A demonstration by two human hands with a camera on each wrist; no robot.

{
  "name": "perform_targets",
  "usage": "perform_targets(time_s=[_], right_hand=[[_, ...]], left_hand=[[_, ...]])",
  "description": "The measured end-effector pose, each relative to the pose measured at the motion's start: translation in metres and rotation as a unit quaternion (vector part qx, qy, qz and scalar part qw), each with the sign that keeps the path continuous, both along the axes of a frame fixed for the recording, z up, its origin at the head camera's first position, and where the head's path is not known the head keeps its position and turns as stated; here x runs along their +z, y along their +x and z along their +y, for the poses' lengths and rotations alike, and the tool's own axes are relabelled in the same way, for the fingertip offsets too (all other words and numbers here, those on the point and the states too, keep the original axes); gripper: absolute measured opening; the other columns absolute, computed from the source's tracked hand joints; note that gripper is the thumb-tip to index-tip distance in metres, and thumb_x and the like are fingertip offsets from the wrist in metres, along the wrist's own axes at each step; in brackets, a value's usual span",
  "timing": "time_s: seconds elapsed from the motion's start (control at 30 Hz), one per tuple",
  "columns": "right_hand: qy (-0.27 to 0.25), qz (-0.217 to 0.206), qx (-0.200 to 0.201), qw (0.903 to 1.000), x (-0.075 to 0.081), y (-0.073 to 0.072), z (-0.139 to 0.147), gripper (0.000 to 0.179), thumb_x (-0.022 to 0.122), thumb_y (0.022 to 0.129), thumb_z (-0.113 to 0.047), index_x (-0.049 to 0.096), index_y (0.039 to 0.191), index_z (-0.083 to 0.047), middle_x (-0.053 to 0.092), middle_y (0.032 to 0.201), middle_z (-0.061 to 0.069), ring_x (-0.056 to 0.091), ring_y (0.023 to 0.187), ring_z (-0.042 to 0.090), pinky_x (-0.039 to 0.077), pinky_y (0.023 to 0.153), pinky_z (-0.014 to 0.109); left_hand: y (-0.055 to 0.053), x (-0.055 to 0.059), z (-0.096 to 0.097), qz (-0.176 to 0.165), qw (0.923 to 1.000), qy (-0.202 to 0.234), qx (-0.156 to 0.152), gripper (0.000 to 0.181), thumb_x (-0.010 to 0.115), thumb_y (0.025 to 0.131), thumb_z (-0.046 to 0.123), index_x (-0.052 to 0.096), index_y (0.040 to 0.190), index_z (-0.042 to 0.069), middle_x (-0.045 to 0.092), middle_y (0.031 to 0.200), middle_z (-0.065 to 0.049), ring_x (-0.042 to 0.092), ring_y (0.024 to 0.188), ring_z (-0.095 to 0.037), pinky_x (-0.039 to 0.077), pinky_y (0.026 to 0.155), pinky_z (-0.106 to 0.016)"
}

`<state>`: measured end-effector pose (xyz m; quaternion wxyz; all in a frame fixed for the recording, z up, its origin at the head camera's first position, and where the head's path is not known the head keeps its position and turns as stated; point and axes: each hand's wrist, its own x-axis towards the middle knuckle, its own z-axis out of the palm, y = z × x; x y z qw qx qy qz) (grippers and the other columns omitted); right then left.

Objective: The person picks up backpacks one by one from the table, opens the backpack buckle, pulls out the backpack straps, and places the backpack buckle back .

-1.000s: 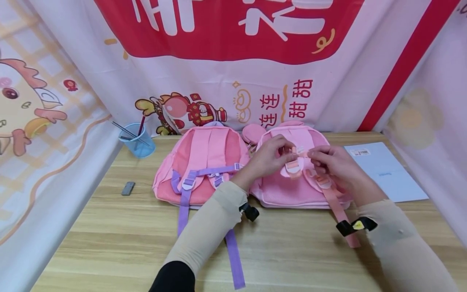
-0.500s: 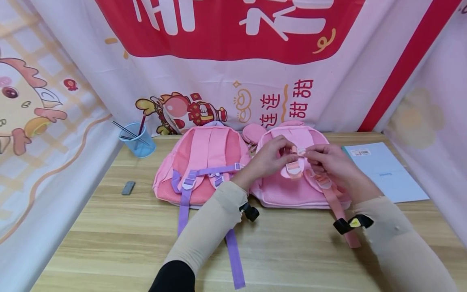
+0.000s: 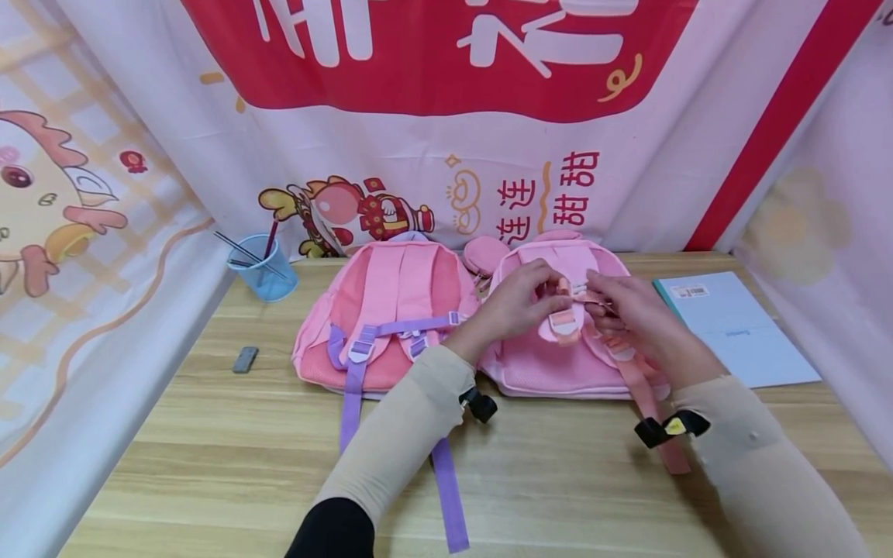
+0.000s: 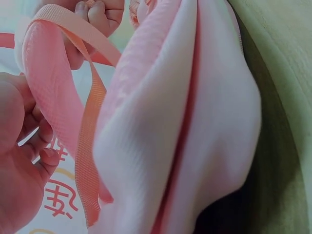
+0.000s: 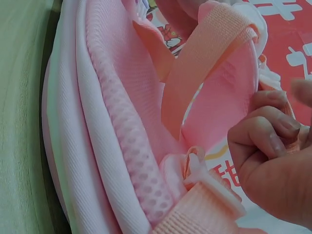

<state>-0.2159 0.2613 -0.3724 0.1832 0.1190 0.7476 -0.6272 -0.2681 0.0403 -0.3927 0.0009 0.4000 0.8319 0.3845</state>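
Note:
A pink backpack (image 3: 537,372) with orange webbing lies on its front, its shoulder straps facing up. My left hand (image 3: 516,302) pinches orange webbing with a small white buckle (image 3: 579,291) by the left shoulder strap, above that strap's white adjuster (image 3: 561,320). Close beside it, my right hand (image 3: 631,306) grips a short piece of orange strap (image 3: 591,297), fingers curled. In the right wrist view the curled fingers (image 5: 263,129) show, with orange webbing partly hidden behind them. A loop of orange webbing (image 4: 88,146) hangs from the shoulder strap in the left wrist view.
A second pink backpack (image 3: 380,298) with purple straps (image 3: 449,496) lies to the left, against the first. A round pink pouch (image 3: 484,254) sits between them at the back. Around stand a blue pen cup (image 3: 268,275), a grey eraser-like block (image 3: 245,359) and a light blue notebook (image 3: 739,329).
My right hand has turned and shifted slightly, its fingers curling in more with the orange strap. The left hand keeps nearly the same place and pinch.

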Motion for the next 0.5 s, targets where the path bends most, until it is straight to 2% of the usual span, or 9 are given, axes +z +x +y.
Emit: perform_targets(time_s=[0.1, 0.17, 0.33, 0.5], right_hand=[[0.056, 0.008, 0.010, 0.9983, 0.0001, 0.0005, -0.0024, 0.055, 0.058, 0.106, -0.061, 0.059, 0.133, -0.013, 0.061, 0.093, -0.005, 0.060, 0.085, 0.013, 0.054, 0.073, 0.022], [0.075, 0.014, 0.011, 0.9970, 0.0002, 0.0009, -0.0038, 0.053, 0.059, 0.108, -0.056, 0.059, 0.134, -0.010, 0.061, 0.095, -0.002, 0.060, 0.086, 0.014, 0.054, 0.072, 0.022], [0.078, 0.016, 0.005, 0.9969, 0.0002, 0.0027, -0.0058, 0.048, 0.057, 0.110, -0.049, 0.059, 0.139, -0.010, 0.060, 0.095, -0.001, 0.059, 0.083, 0.014, 0.053, 0.070, 0.022], [0.058, 0.012, 0.001, 0.9982, 0.0000, 0.0033, -0.0061, 0.047, 0.054, 0.112, -0.045, 0.057, 0.143, -0.010, 0.063, 0.097, -0.004, 0.060, 0.084, 0.011, 0.054, 0.072, 0.020]], left_hand=[[-0.0004, 0.0007, 0.0003, 0.011, 0.9998, -0.019, 0.000, 0.024, 0.076, 0.103, 0.024, 0.073, 0.120, 0.007, 0.067, 0.109, -0.005, 0.061, 0.098, -0.016, 0.051, 0.089, -0.024], [-0.0004, 0.0009, 0.0002, 0.017, 0.9994, -0.030, 0.000, 0.025, 0.076, 0.103, 0.025, 0.073, 0.121, 0.007, 0.068, 0.111, -0.004, 0.062, 0.100, -0.016, 0.051, 0.091, -0.024], [0.0001, 0.0010, -0.0005, 0.015, 0.9992, -0.037, -0.004, 0.027, 0.076, 0.103, 0.028, 0.074, 0.121, 0.008, 0.069, 0.111, -0.004, 0.062, 0.101, -0.015, 0.051, 0.092, -0.024], [-0.0010, 0.0011, -0.0005, 0.006, 0.9993, -0.037, -0.004, 0.027, 0.076, 0.103, 0.030, 0.074, 0.120, 0.009, 0.068, 0.111, -0.002, 0.061, 0.101, -0.013, 0.050, 0.091, -0.022]])
